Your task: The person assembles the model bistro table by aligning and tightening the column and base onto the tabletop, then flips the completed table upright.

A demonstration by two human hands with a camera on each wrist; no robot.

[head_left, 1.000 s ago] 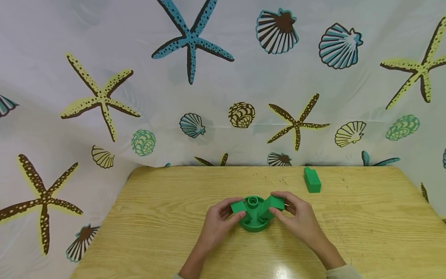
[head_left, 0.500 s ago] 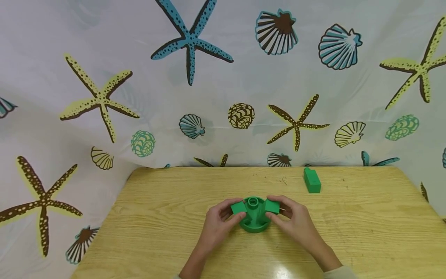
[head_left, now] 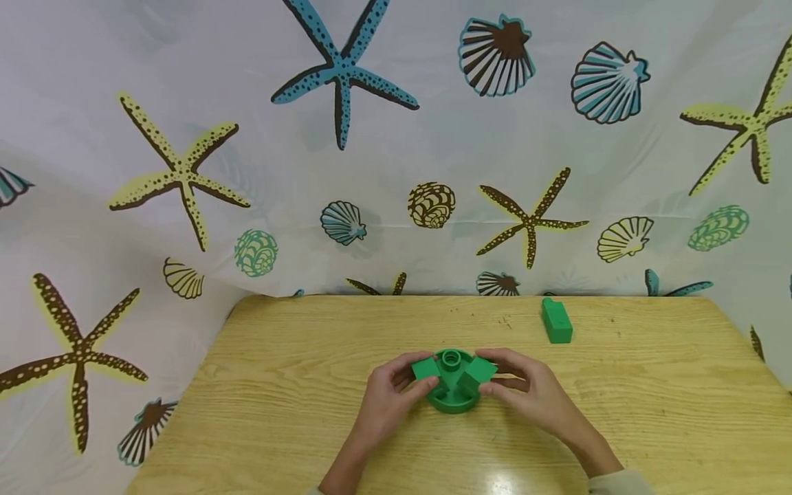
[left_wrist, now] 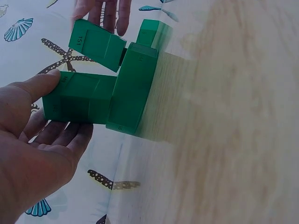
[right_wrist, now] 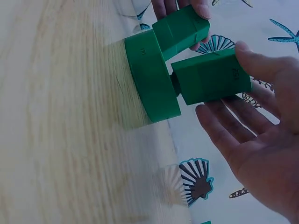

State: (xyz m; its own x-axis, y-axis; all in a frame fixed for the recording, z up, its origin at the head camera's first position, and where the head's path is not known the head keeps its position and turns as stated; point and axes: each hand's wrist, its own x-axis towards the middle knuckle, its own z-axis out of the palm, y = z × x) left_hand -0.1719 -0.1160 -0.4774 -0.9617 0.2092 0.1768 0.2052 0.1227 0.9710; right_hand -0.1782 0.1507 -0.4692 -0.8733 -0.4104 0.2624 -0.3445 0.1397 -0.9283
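A round green base (head_left: 453, 407) with a raised rim rests on the table, an open ring socket (head_left: 451, 358) at its far side. My left hand (head_left: 391, 392) grips a green block (head_left: 425, 368) standing on the base's left part; in the left wrist view this block (left_wrist: 84, 98) meets the base squarely. On the right, my right hand (head_left: 526, 392) pinches a second green block (head_left: 479, 371) between thumb and fingers. The right wrist view shows this block (right_wrist: 210, 77) slightly tilted, its narrow dark peg visible between it and the base (right_wrist: 152, 77).
Another green block (head_left: 557, 323) with a peg at one end lies toward the back right of the wooden table (head_left: 278, 399). Behind the table hangs a white cloth (head_left: 396, 151) printed with starfish and shells.
The block in my right hand has come lower and to the left, then turned at an angle over the base. My left hand keeps its hold in the same place.
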